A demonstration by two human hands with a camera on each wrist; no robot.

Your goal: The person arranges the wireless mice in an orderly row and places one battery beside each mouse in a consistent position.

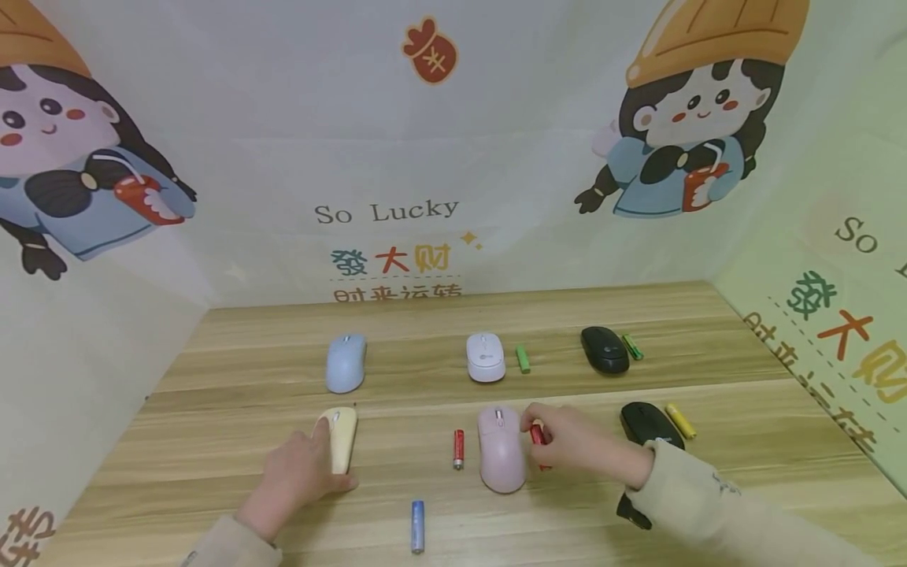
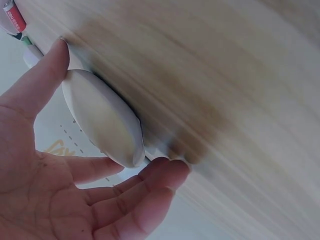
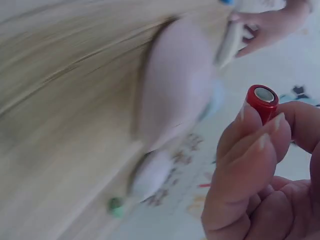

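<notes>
My left hand lies over the left side of a pale yellow computer mouse. In the left wrist view, its thumb and fairly straight fingers spread around the mouse, with the index fingertip at its edge. A red AA-size battery is pinched in the fingers of my right hand, just right of a pink mouse. One flat end of that battery shows in the right wrist view. Left of the pink mouse lies a second red battery.
A blue battery lies in front. Behind are a light blue mouse, a white mouse beside a green battery, and a black mouse. My right sleeve partly covers another black mouse, near a yellow battery.
</notes>
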